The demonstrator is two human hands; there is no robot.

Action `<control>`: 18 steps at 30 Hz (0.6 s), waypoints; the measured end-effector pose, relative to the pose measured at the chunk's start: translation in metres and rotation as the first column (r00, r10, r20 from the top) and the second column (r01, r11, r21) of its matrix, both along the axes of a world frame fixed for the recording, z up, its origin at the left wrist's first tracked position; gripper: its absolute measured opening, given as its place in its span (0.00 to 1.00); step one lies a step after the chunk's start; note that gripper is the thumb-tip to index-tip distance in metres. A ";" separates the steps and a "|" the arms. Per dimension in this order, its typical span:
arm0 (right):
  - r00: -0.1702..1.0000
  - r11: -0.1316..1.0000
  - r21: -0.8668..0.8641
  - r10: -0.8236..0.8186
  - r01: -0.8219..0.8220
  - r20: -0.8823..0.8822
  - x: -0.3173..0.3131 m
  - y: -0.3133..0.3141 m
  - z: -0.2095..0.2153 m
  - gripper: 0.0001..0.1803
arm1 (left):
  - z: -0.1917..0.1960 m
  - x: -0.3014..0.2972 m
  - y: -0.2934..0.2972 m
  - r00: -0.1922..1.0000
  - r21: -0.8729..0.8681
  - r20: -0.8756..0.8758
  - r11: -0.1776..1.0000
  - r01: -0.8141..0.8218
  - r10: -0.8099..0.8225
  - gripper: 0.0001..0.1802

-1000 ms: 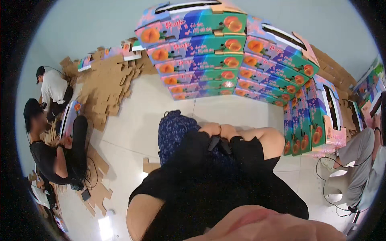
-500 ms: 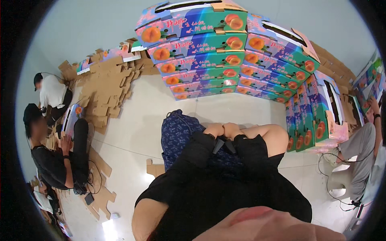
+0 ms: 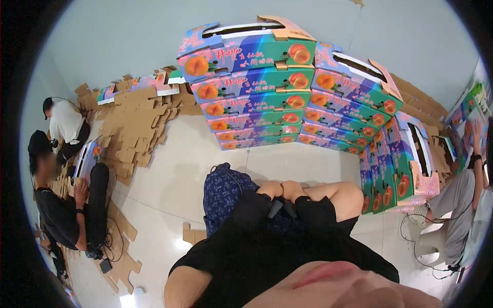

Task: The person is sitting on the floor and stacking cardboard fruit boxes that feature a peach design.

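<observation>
My left hand (image 3: 270, 189) and my right hand (image 3: 296, 190) rest side by side against each other in front of my black shirt (image 3: 267, 246), fingers curled in. A small black object (image 3: 277, 208) sits just below them, and I cannot tell whether either hand grips it. A dark blue patterned fabric (image 3: 223, 192) lies under and to the left of my left hand. My right forearm (image 3: 336, 195) lies across toward the right.
A tall stack of colourful fruit cartons (image 3: 257, 92) rises ahead and curves down the right (image 3: 395, 169). Flat brown cardboard pieces (image 3: 133, 123) are piled at the left wall and scattered on the floor (image 3: 120, 256). Two people (image 3: 61, 205) work at the left, and another (image 3: 457, 205) sits at the right.
My hands stay together in the same place. The whole view has drifted slightly, and the people at the left have shifted a little.
</observation>
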State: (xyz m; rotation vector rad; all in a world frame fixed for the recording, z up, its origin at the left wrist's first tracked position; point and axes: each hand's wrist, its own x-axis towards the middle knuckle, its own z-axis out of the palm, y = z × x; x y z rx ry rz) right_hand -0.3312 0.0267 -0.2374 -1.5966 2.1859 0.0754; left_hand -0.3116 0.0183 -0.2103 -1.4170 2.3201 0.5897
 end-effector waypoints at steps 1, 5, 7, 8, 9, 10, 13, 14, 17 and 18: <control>1.000 1.000 0.013 -0.008 0.008 -0.004 -0.001 0.003 -0.004 0.13 | 0.005 0.001 0.004 1.000 -0.006 -0.009 1.000 0.003 -0.003 0.16; 0.996 0.994 0.071 -0.088 0.088 -0.009 -0.023 0.016 -0.026 0.14 | 0.033 -0.009 0.021 0.995 -0.021 -0.022 0.995 0.093 -0.094 0.14; 0.998 0.992 0.108 -0.059 0.060 -0.011 -0.012 0.009 -0.032 0.14 | 0.009 -0.006 0.003 0.998 -0.019 -0.006 0.997 0.070 -0.070 0.14; 1.000 0.994 0.106 -0.004 0.006 -0.017 0.009 -0.003 -0.022 0.15 | -0.039 0.004 -0.027 0.971 0.050 -0.049 0.970 0.236 -0.234 0.14; 0.999 0.993 0.113 0.021 -0.017 -0.030 0.017 -0.008 -0.019 0.15 | -0.071 0.013 -0.035 0.905 0.120 -0.108 0.898 0.423 -0.412 0.15; 0.999 0.991 0.135 0.022 -0.017 -0.035 0.013 -0.011 -0.025 0.15 | -0.076 0.017 -0.039 0.883 0.160 -0.166 0.872 0.463 -0.439 0.15; 0.991 0.964 0.247 -0.078 0.102 -0.106 -0.011 -0.017 -0.059 0.16 | -0.049 0.033 -0.042 0.896 0.179 -0.225 0.888 0.423 -0.382 0.15; 0.900 0.855 0.317 -0.325 0.411 -0.289 -0.024 -0.031 -0.072 0.16 | -0.025 0.031 -0.047 0.888 0.154 -0.244 0.889 0.432 -0.389 0.15; 0.653 0.592 0.313 -0.534 0.742 -0.537 -0.038 -0.032 -0.096 0.16 | 0.001 0.041 -0.051 0.898 0.113 -0.257 0.911 0.395 -0.358 0.15; 0.909 0.870 0.315 -0.284 0.378 -0.306 -0.038 -0.016 -0.096 0.16 | -0.002 0.055 -0.055 0.912 0.123 -0.260 0.926 0.357 -0.317 0.16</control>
